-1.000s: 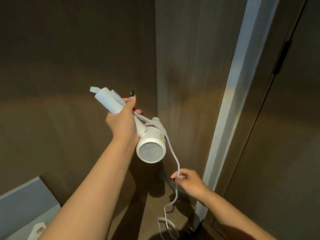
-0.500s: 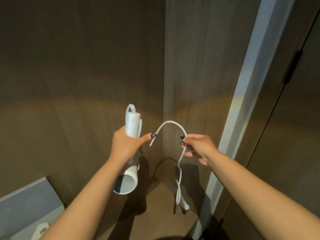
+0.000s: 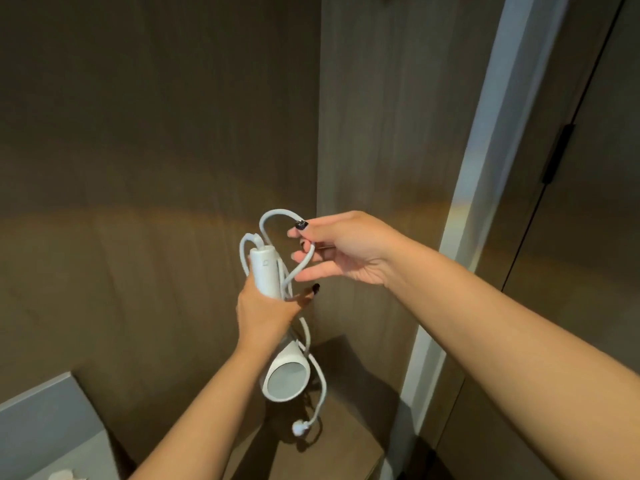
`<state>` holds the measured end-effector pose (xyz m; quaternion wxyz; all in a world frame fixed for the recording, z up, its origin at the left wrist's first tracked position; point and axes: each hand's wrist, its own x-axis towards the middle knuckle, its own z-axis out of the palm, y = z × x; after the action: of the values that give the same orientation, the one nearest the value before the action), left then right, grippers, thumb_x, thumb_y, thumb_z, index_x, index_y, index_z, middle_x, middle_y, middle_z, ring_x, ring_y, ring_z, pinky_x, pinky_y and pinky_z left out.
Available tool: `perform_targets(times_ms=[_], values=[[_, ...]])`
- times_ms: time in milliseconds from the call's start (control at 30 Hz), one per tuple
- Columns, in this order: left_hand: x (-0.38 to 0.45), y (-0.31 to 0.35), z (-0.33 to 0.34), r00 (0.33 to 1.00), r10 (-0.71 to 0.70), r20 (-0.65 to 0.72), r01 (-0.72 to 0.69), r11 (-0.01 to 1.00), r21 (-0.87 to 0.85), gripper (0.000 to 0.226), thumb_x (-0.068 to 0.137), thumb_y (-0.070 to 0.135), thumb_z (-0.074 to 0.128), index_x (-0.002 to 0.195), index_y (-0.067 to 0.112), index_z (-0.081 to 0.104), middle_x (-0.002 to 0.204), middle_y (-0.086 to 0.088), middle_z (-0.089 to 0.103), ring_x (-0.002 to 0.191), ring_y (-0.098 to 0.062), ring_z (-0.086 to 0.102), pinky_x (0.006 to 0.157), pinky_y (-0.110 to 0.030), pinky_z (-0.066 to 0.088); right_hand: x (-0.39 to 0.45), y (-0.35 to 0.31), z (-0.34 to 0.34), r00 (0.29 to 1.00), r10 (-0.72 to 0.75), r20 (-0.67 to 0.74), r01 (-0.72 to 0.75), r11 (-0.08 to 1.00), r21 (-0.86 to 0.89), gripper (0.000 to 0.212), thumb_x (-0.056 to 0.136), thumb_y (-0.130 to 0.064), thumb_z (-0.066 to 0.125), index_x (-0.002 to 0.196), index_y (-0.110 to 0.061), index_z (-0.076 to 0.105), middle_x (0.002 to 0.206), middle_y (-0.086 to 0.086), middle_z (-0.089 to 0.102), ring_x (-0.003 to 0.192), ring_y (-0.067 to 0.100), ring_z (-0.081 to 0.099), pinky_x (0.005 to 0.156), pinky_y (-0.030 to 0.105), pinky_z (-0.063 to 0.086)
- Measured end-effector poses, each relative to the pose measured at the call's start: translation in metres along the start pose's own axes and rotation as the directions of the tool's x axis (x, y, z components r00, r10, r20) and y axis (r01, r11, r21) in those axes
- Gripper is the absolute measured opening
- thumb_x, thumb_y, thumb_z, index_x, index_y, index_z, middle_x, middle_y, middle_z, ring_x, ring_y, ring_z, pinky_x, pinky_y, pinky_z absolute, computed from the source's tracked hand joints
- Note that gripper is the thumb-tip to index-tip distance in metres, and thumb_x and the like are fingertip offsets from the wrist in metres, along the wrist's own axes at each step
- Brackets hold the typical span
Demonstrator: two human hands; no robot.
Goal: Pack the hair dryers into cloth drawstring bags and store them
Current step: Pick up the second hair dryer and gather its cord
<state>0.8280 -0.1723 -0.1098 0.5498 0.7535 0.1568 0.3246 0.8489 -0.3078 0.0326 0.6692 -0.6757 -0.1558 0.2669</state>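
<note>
Hair dryer (image 3: 277, 358), white, hangs in the air in front of a corner of dark wood-grain wall panels (image 3: 156, 133), held upside down: its handle points up and its round barrel end faces down and toward the camera. The left hand (image 3: 265, 306) grips the handle, fingers wrapped round it, with a strand of cord trapped against the handle. The white cord (image 3: 277, 216) leaves the top of the handle, arches up and across to the right hand (image 3: 346, 251), which pinches it between thumb and fingers, then loops back down past the handle. The rest of the cord trails beside the barrel, and the plug (image 3: 298, 427) dangles below, above a brown shelf surface (image 3: 346, 427). A pale grey ledge (image 3: 41, 427) shows at the lower left corner of the view, and a light vertical frame (image 3: 485, 168) stands to the right beside a dark door (image 3: 588, 237).
</note>
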Motion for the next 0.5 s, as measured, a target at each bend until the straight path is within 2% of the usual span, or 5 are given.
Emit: perform_targets(times_ms=[100,167,267,400,500], values=[[0.001,0.002,-0.001,0.999,-0.046,-0.011,0.045,0.994,-0.097,0.043,0.073,0.02,0.084,0.11,0.016,0.062,0.095,-0.004,0.067,0.076,-0.009,0.062,0.052,-0.005,0.044,-0.006,-0.003,-0.003,0.998,0.059,0.028,-0.06,0.997,0.057,0.014,0.093,-0.005,0.06,0.099,0.0,0.071,0.087,0.016,0.065,0.077,0.023,0.071,0.071,0.045,0.06],[0.0,0.0,-0.001,0.996,-0.086,0.006,0.086,0.97,-0.228,0.032,0.075,0.013,0.083,0.098,0.024,0.066,0.091,0.0,0.069,0.073,-0.005,0.064,0.055,-0.007,0.046,-0.008,-0.003,-0.007,0.995,0.09,0.046,-0.092,0.995,0.046,0.016,0.093,-0.005,0.06,0.102,0.0,0.071,0.089,0.016,0.064,0.079,0.024,0.071,0.07,0.044,0.06],[-0.004,0.0,0.0,0.995,-0.098,0.027,0.101,0.96,-0.261,0.027,0.078,0.011,0.08,0.091,0.027,0.062,0.086,0.003,0.065,0.074,-0.01,0.063,0.051,-0.007,0.046,-0.01,-0.002,-0.013,0.99,0.12,0.077,-0.121,0.993,0.005,0.018,0.094,-0.006,0.059,0.106,0.0,0.07,0.085,0.015,0.063,0.076,0.023,0.071,0.072,0.045,0.06],[-0.007,0.0,0.003,0.985,-0.144,0.093,0.164,0.949,-0.269,0.019,0.082,0.012,0.075,0.092,0.02,0.062,0.091,-0.007,0.068,0.082,-0.024,0.067,0.064,-0.029,0.056,-0.016,0.0,-0.015,0.987,0.123,0.104,-0.105,0.982,-0.158,0.016,0.094,-0.009,0.059,0.101,-0.001,0.071,0.076,0.012,0.063,0.067,0.02,0.069,0.072,0.042,0.062],[-0.013,-0.002,0.007,0.966,-0.165,0.198,0.216,0.937,-0.275,0.025,0.079,0.009,0.077,0.099,0.019,0.067,0.096,-0.007,0.072,0.086,-0.024,0.069,0.074,-0.037,0.058,-0.017,-0.001,-0.014,0.997,0.029,0.068,-0.004,0.939,-0.343,0.02,0.095,-0.015,0.058,0.097,-0.001,0.072,0.062,0.006,0.06,0.057,0.015,0.063,0.07,0.036,0.062]])
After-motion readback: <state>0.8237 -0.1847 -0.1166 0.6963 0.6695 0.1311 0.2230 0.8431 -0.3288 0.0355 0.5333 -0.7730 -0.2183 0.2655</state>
